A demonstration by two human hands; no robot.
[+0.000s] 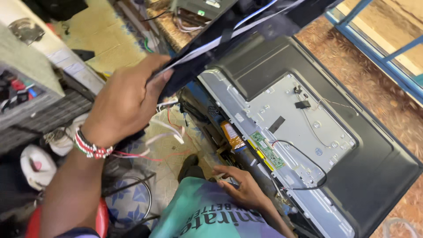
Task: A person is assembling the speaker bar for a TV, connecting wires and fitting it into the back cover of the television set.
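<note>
I look down on an opened flat-screen television (365, 176) lying face down on a patterned floor, filling the view from the centre out to 4 o'clock. Its black rear shell surrounds a bare silver metal plate (286, 128) in the middle.

My left hand (125, 103), at about 9 o'clock from the centre, is clenched on the edge of a long black panel (229, 33). The thumb sits on the near face and the fingers wrap behind the edge. The panel is raised and tilted, running from my grip up toward 1 o'clock and passing above the top of the television. A beaded bracelet (90, 147) of red, white and dark beads circles that wrist.

My right hand (244, 187), at about 6 o'clock, lies flat and released, fingers spread, resting against the lower-left edge of the television frame. It grips nothing that I can see.

Just beside that hand, toward 1 o'clock, a narrow green circuit board (269, 152) sits along the frame edge, with an orange flat ribbon (231, 135) just beyond it at 11 o'clock. A black cable (308, 169) loops across the silver plate.

White and red loose wires (169, 132) hang below the raised panel, between my two hands. My teal shirt (198, 211) shows at the bottom of the view.
</note>
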